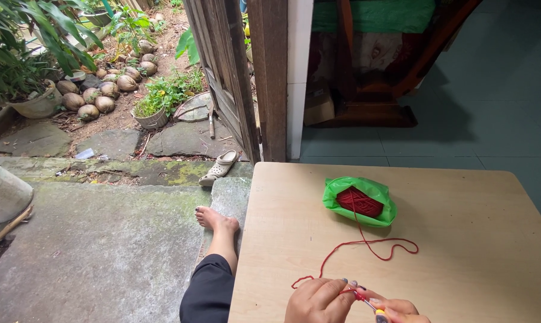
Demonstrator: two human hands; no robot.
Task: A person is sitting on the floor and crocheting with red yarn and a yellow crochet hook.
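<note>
Wooden table [462, 239] carries a red yarn ball [359, 201] in a green plastic bag [333, 194], well apart from the hands; loose yarn strand [366, 243] loops across the bare top toward them, nothing blocking. Left hand [319, 301] pinches the strand with curled fingers. Right hand [402, 311], partly cut off by the frame edge, grips a crochet hook [365, 301] just beside it.

Round ball of red yarn [359, 201] sitting in bright green plastic bag [336, 192]; pale tan wooden table [462, 251] showing plain; slim crochet hook [366, 301] appearing red and yellow, possibly.
</note>
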